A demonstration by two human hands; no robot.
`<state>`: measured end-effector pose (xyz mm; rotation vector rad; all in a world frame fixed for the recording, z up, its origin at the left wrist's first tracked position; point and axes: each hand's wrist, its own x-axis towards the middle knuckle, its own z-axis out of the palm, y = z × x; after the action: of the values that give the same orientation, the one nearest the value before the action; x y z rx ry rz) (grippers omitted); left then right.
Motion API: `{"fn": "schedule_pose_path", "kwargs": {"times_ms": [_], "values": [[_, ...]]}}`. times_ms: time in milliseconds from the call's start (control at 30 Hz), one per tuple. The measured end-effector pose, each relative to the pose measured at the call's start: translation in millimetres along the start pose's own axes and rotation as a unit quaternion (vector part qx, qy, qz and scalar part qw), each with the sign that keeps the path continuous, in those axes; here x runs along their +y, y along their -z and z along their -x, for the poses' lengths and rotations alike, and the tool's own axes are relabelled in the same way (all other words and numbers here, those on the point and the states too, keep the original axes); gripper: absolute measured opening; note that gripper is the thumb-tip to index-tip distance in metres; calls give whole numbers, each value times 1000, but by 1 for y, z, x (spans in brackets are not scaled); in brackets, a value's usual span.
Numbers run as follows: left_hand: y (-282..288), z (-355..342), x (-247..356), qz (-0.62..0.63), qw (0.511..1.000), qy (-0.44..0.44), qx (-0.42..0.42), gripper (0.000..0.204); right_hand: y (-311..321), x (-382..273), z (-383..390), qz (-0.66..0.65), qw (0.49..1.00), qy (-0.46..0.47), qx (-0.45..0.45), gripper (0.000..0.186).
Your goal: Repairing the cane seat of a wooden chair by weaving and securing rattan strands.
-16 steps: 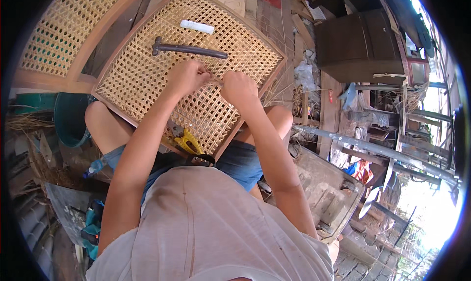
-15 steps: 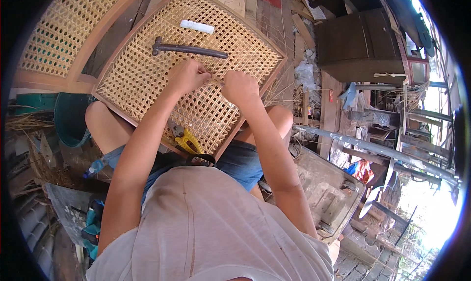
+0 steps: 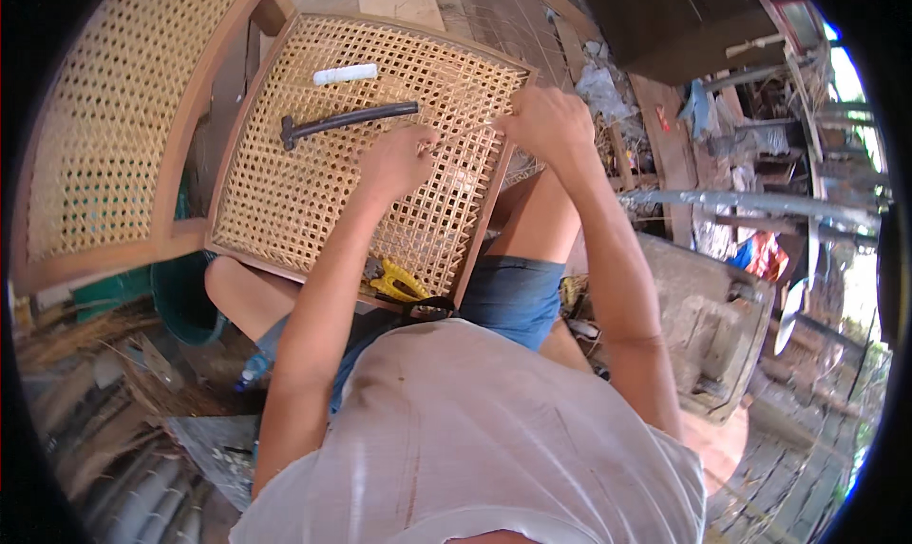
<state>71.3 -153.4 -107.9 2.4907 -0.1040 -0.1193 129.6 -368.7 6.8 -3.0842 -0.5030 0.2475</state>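
Note:
A wooden frame with a woven cane panel (image 3: 285, 178) lies across my lap. My left hand (image 3: 397, 166) is over its middle, fingers curled in; whatever they hold is too small to make out. Near the panel's right edge, my right hand (image 3: 551, 124) is closed in a pinch on a thin, pale cane strand (image 3: 486, 124). Beyond my left hand a dark hammer (image 3: 351, 118) rests on the weave, its head to the left. A short white cylinder (image 3: 346, 74) lies farther up. By the near edge sits a yellow-handled tool (image 3: 397, 280), partly hidden.
Another framed cane panel (image 3: 104, 116) stands at the left, joined to wooden rails. Below it is a green bucket (image 3: 185, 302). A dark cabinet (image 3: 684, 21) and a long grey pipe (image 3: 722, 200) are to the right, amid scrap wood and plastic.
My right hand has moved right, away from my left, to the panel's edge. The view has shifted, so the panel appears turned. Hammer and white cylinder still lie on the weave.

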Motion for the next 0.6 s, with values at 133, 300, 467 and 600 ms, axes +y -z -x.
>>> {"fn": "schedule_pose_path", "kwargs": {"times_ms": [133, 300, 467, 600], "values": [[-9, -12, 2, 478, 876, 55, -40, 28, -5, -1, 2, -83, 996, 19, 42, 41], [-3, -3, -7, 309, 941, 133, 36, 22, -51, -39, -5, -66, 996, 35, -39, 27], [-8, 7, -17, 186, 969, 102, 124, 26, -82, -52, -6, -38, 994, 76, -74, 17], [-13, 7, -19, 164, 969, 116, 145, 23, -94, -65, -14, -61, 991, 80, -91, 15]]}}
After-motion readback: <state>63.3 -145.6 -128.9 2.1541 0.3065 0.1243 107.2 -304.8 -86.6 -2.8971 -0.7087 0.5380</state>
